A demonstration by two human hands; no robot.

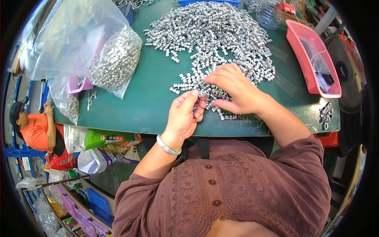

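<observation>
Bulging with silvery parts, a clear bag [53,49] sits on the green counter [158,100]. Next, the left hand [183,111] pinches a small metal piece [203,94] beside the loose silver pile [213,31]. The right hand [237,91] curves, thumb and fingers apart, over the pile's near edge. Further right lies a pink basket [304,65].

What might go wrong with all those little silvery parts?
Some small silvery parts lie loose near the table's front edge; a brush from the right hand might knock them off. The bulging clear bag at left might spill similar pieces if snagged or tipped.
</observation>
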